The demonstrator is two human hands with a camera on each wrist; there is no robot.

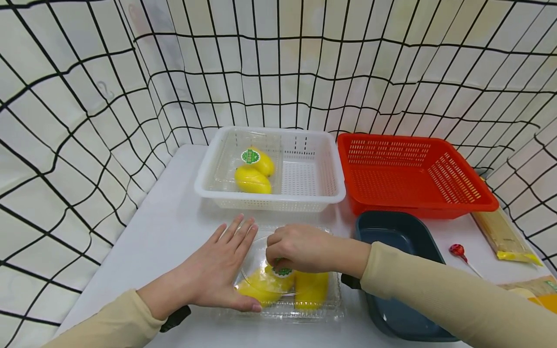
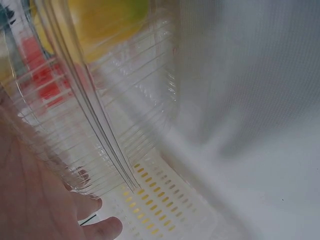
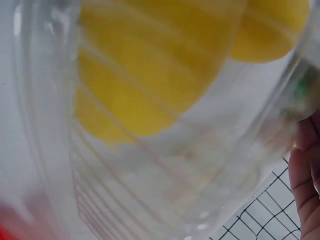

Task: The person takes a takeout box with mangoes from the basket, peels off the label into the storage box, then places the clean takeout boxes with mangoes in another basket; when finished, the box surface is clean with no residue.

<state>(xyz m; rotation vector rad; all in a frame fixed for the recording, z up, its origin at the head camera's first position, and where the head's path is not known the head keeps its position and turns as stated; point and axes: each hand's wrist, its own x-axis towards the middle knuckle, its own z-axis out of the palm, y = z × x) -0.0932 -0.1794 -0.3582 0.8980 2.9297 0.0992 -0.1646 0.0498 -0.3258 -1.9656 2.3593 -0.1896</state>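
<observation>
A clear plastic clamshell box (image 1: 317, 314) lies on the table with yellow mangoes (image 1: 311, 290) inside. My left hand (image 1: 213, 273) rests on the left part of its lid, fingers straight and thumb spread along the front. With curled fingers, my right hand (image 1: 300, 249) touches the lid at a round green-and-white sticker (image 1: 283, 272). The hand partly covers that sticker, and its fingertips are hidden in the head view. Up close in the right wrist view, yellow fruit (image 3: 150, 70) shows through the box wall, with the right fingers (image 3: 305, 185) at the lid.
Behind stands a white basket (image 1: 278, 195) holding another clear box of mangoes (image 1: 253, 180) with a similar sticker. A red basket (image 1: 417, 210) is beside it. To the right are a dark blue tray (image 1: 391, 319), a lollipop (image 1: 458, 250) and a long yellow-ended packet (image 1: 505, 237). Black netting surrounds the table.
</observation>
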